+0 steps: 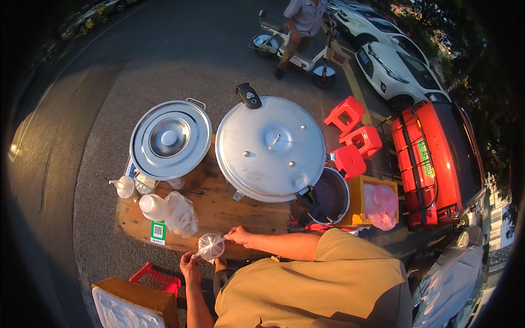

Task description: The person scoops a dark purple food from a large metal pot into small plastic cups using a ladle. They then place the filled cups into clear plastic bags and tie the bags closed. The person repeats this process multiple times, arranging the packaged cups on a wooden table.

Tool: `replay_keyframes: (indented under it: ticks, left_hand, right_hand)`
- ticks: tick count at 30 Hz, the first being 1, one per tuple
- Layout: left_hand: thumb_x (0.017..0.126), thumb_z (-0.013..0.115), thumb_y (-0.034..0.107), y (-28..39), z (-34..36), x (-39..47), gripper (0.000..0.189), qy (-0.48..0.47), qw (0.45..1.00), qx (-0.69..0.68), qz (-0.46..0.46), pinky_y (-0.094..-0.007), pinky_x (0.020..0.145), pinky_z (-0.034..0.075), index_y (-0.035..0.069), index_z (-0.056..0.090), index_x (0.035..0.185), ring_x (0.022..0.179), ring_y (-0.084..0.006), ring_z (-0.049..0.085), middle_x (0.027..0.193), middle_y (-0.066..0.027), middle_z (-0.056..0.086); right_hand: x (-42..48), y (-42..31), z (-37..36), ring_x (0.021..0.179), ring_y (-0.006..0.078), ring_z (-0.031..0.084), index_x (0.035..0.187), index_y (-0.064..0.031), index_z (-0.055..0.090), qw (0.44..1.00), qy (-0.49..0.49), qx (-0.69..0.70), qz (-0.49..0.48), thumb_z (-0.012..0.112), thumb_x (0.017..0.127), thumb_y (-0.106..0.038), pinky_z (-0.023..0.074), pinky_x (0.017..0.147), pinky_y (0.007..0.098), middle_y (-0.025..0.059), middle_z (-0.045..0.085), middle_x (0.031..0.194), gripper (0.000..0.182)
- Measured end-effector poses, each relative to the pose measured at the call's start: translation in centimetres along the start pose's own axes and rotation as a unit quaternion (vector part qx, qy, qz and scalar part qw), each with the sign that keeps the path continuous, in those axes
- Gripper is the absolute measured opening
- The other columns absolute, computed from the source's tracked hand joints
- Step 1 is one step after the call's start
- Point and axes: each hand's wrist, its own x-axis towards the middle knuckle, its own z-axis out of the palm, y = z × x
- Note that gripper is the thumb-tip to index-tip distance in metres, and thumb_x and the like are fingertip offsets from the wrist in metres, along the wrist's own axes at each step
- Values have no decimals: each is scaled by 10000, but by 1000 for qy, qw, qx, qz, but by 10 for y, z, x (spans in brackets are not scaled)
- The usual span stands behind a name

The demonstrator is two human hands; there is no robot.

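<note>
Over the near edge of the wooden table (213,205), my two hands pinch a clear plastic bag around a round cup or bowl (212,247). My left hand (190,265) holds one twisted end of the bag, drawn out toward the lower left. At the upper right, my right hand (239,236) grips the opposite end. What is inside the bag is too blurred to tell. Just beyond, a bundle of thin plastic bags (181,215) lies beside a stack of white plastic cups or bowls (152,207). A green-and-white card (158,233) with a printed code is at the table's front edge.
A large pressure cooker (266,164) and a lidded steel pot (143,151) stand at the back. An open pot (334,192), a yellow crate (361,188) and red stools (348,162) are on the right. A foam-lidded box (127,307) sits lower left. Beyond, a person (305,20) straddles a scooter (301,61).
</note>
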Motion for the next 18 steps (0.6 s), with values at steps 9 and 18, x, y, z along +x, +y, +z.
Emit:
replay_keyframes:
  ticks: [9,18]
  left_hand:
    - [996,638,84,6,19,8,88,-39,968,200,146,-253,649,450,47,580,941,722,-70,512,830,11,584]
    - [1009,622,93,34,61,-10,58,-47,983,138,114,-251,724,516,58,602,967,785,-81,586,876,7,622]
  right_hand:
    - [-9,-32,5,795,90,636,1012,-153,580,966,-141,215,-3,761,951,-233,513,659,248,-23,670,857,207]
    - [-33,-61,33,767,97,633,1245,-102,543,960,-222,124,-116,723,980,-249,514,676,264,16,711,949,352]
